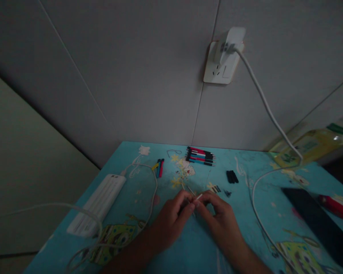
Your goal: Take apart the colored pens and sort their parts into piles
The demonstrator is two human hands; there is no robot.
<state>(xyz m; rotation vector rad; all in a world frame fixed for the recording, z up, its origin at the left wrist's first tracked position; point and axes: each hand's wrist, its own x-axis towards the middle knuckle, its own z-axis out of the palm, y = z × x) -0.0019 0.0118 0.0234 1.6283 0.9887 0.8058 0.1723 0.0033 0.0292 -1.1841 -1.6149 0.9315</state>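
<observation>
My left hand [174,215] and my right hand [217,215] meet near the middle of the table, fingertips pinched together. Between them is a thin white pen refill [199,197], its short end showing above the right fingertips; the rest is hidden by fingers. Just beyond lie more thin refills [191,190]. Close to the right hand are a few small dark pen parts [215,188] and a little pile of springs or tips [227,193], too small to make out. Farther back lies a row of assembled pens [200,156] in red, black, white and blue.
Blue and red pen barrels [160,168] lie left of the pens, black grips [232,176] right. A white power strip [98,205] and cables occupy the left. On the right are a looping white cable [254,201], a yellow liquid bottle [308,146], a dark slab [317,220] and a red tool [337,208].
</observation>
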